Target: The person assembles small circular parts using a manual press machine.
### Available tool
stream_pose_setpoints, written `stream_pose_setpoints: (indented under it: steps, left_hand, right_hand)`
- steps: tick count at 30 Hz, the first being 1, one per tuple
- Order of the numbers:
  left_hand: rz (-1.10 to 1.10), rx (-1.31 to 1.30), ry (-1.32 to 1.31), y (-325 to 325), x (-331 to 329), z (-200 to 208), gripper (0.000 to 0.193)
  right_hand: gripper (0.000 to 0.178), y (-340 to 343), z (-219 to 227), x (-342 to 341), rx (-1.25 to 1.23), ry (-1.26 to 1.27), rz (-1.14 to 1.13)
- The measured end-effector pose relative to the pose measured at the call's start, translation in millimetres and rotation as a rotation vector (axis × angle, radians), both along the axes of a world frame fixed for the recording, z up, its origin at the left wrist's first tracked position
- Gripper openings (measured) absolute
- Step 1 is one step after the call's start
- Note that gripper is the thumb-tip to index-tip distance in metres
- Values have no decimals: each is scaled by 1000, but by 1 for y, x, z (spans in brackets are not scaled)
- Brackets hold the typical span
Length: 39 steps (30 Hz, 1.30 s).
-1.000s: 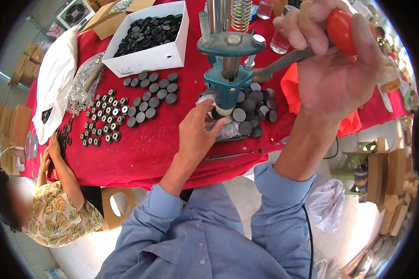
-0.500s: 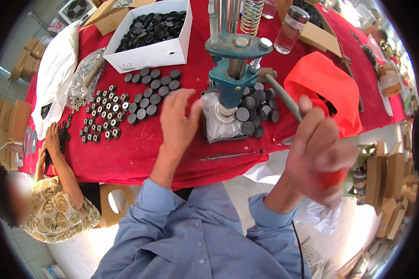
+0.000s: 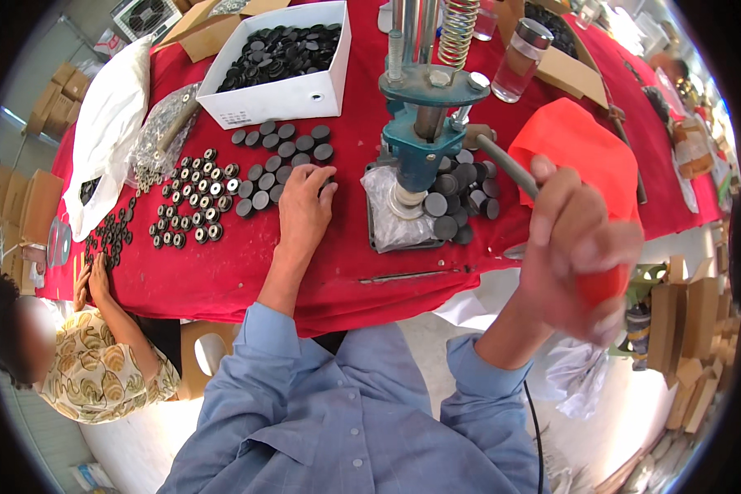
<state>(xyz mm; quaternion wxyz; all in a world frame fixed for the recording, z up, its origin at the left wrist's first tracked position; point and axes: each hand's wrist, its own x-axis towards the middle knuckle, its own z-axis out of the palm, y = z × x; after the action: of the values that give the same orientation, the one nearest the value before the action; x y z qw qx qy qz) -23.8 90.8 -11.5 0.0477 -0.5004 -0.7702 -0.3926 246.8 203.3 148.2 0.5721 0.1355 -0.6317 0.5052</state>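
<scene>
The left hand (image 3: 305, 206) lies open on the red surface (image 3: 222, 272), fingertips at the black discs (image 3: 263, 177). The right hand (image 3: 576, 247) grips the blue press (image 3: 424, 140) lever's red handle (image 3: 601, 284), pulled low. A pressing stroke seems in hand; next, probably raise the lever and set a fresh disc.

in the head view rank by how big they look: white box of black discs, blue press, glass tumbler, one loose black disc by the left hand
1. White box and blue press: alike, and the press is cut off at the top edge, so no ranking.
2. Glass tumbler.
3. Loose black disc, smallest by far.
</scene>
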Motion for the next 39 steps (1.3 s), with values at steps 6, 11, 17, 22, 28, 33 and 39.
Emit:
stream_pose_setpoints:
  steps: [6, 11, 17, 22, 28, 33, 39]
  left_hand:
    - [47, 93, -269, -7, 51, 35, 51]
    - [-178, 144, -272, 16, 83, 38, 62]
    - [-170, 146, -317, 26, 91, 36, 65]
    - [-220, 147, -330, 23, 87, 41, 62]
    - [-38, 101, 200, 17, 16, 35, 39]
    - [20, -87, 303, 22, -17, -3, 41]
    - [-47, -2, 9, 16, -9, -2, 31]
  right_hand:
    - [44, 48, 49, -26, 33, -70, 176]
    - [47, 56, 64, -36, 69, -89, 219]
    - [49, 51, 61, -39, 7, -47, 217]
    - [46, 46, 43, -29, 54, -24, 187]
    - [33, -17, -26, 11, 1, -37, 7]
    - [37, -27, -49, 13, -32, -4, -131]
    - [35, -15, -28, 14, 32, -63, -54]
